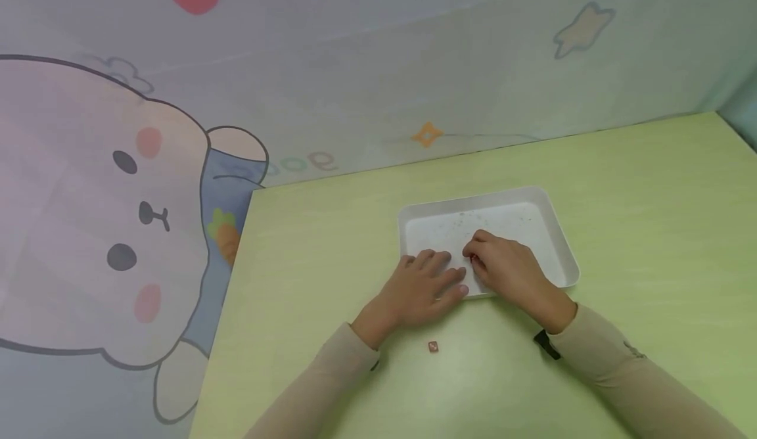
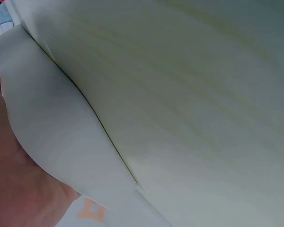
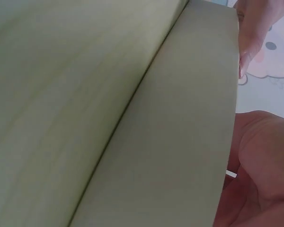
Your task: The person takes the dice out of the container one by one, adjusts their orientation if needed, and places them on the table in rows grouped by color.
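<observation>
A shallow white tray [image 1: 558, 248] stands on the table. Over its front left part my left hand [image 1: 422, 291] lies palm down, fingers spread into the tray and thumb at the front rim. My right hand [image 1: 511, 268] reaches over the front rim and pinches a small red thing [image 1: 473, 259] between thumb and fingers. Most of that thing is hidden by the fingertips, and I cannot tell its kind. A small red die [image 1: 434, 346] lies on the table in front of the tray. Both wrist views show the tray's outer side wall [image 2: 61, 127] with a hand beside it.
The light green table [image 1: 650, 229] runs back to a wall cloth [image 1: 367, 64] printed with a bear, a heart and stars. Faint small specks [image 1: 467, 219] mark the tray's floor. A dark strap [image 1: 547, 345] shows at the right cuff.
</observation>
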A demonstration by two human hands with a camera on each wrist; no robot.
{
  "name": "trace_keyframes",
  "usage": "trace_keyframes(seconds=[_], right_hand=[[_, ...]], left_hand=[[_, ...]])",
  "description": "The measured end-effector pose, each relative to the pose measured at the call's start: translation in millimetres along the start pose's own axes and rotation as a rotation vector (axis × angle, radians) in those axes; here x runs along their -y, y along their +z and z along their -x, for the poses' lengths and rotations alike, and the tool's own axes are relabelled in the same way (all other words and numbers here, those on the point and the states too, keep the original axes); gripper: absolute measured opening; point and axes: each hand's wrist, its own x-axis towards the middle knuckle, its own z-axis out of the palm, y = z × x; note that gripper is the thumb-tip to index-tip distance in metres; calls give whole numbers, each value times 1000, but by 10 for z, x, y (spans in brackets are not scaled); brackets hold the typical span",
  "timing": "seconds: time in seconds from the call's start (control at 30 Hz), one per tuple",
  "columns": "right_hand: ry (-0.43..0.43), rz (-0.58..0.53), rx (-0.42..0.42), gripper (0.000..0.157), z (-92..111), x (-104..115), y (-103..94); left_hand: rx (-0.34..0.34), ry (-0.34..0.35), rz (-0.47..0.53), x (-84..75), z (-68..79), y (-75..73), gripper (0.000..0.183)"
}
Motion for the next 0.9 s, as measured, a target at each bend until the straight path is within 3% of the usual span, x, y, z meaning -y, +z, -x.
trace_keyframes(seconds=[0.23,0.73,0.9], right_hand=[[-21,-22,43,12,9,14,22],[-34,-36,27,14,-18,40,49],[-41,-41,-4,12,36,42,24]], left_hand=[[9,8,5,-4,-13,-9,53],[56,-27,-10,6,-28,17,57],[40,-16,-7,-4,-19,22,57]])
